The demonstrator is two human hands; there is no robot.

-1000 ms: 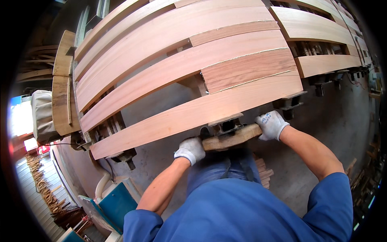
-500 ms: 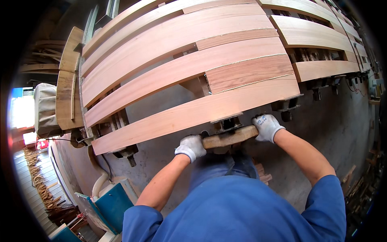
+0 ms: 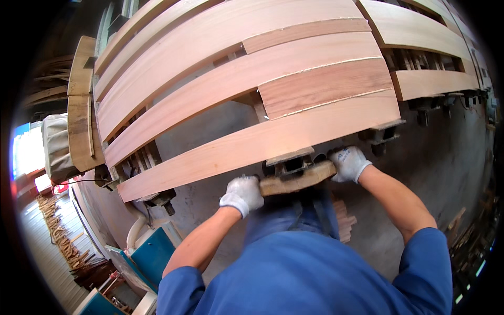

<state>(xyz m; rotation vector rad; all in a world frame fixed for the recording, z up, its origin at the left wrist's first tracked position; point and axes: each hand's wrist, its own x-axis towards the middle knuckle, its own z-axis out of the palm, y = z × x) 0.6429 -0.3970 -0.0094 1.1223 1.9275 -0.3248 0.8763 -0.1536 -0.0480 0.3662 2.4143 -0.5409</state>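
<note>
A worn, slightly curved wooden block (image 3: 299, 180) lies across in front of my body, next to a dark metal clamp (image 3: 293, 164) under the near edge of the boards. My left hand (image 3: 243, 193), in a white knit glove, is closed at the block's left end. At its right end my right hand (image 3: 349, 164), gloved the same way, has its fingers curled in; the fingertips of both are hidden. Just beyond lies a long pale board (image 3: 252, 152). Behind that, a shorter reddish board (image 3: 325, 89) has whitish beads, like glue, along its edges.
Further slats (image 3: 231, 79) stretch away with gaps between them. Another rack of boards (image 3: 420, 31) stands on the right. More clamps (image 3: 386, 134) jut from the near edge. Teal cabinets (image 3: 152, 254) stand at the lower left, and short wood offcuts (image 3: 344, 220) lie on the floor by my legs.
The view has shifted a little, so the boards sit higher in it. My left hand has moved slightly left, and both hands stay at the wooden block's ends.
</note>
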